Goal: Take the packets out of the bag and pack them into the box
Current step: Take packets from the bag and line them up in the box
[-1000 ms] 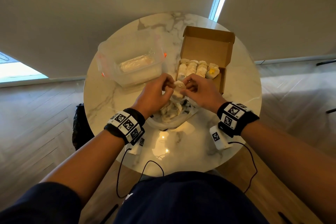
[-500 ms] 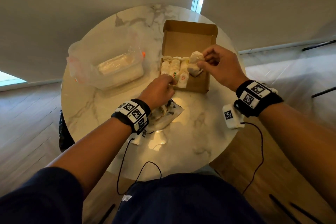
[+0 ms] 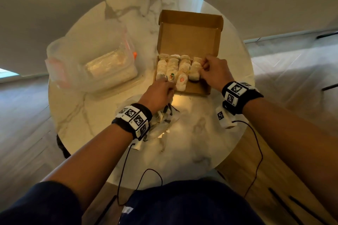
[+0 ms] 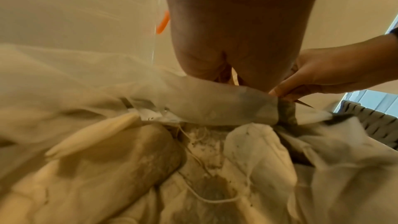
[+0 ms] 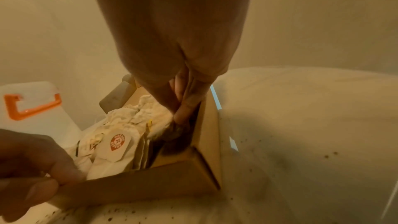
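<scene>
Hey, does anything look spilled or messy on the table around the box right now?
Yes. Dark specks, like loose tea crumbs, are scattered on the table beside the box and near its front wall. The packets inside lie in fairly tidy rows.

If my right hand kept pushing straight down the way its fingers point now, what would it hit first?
Most likely the packet under the right hand, at the right end of the row in the box; the box floor lies beneath it, though depth is unclear.
</scene>
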Tool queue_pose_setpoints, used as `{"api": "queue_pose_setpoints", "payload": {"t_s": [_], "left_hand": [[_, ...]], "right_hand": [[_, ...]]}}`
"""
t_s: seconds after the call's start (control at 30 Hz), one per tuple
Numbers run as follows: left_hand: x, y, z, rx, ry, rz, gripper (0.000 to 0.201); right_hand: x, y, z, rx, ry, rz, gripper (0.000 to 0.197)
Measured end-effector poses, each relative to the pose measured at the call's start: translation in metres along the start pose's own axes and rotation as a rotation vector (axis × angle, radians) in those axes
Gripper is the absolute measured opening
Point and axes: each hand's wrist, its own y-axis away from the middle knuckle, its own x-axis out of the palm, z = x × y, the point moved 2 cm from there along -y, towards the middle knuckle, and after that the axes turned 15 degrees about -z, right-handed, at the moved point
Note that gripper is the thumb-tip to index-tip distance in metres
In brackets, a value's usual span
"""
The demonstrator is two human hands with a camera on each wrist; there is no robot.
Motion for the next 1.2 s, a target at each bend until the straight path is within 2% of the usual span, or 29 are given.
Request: {"api": "queue_pose_setpoints", "payload": {"t_s": [0.17, 0.37, 0.7, 0.8, 0.93, 1.2], "left_hand": [[0.000, 0.001, 0.002, 0.002, 0.006, 0.002, 0.024], [-0.001, 0.001, 0.000, 0.012, 0.016, 0.016, 0.024], [-0.002, 0.003, 0.000, 0.031, 0.018, 0.037, 0.025], [-0.001, 0.003, 0.000, 0.041, 0.019, 0.038, 0.026], [-0.002, 0.002, -0.002, 0.078, 0.008, 0.053, 0.026], [-0.003, 0.003, -0.001, 0.079, 0.018, 0.055, 0.027]], "right_hand": [[0.008, 0.004, 0.001, 0.037, -0.018, -0.078, 0.014], [0.018, 0.017, -0.001, 0.032, 0.052, -0.042, 0.006], [0.014, 0.025, 0.010, 0.010, -0.037, -0.080, 0.006], [0.010, 0.035, 0.008, 0.095, -0.072, -0.089, 0.016], [0.014, 0.047, 0.008, 0.217, -0.056, 0.006, 0.032], [0.028, 0.036, 0.017, 0.237, -0.088, -0.034, 0.036]]}}
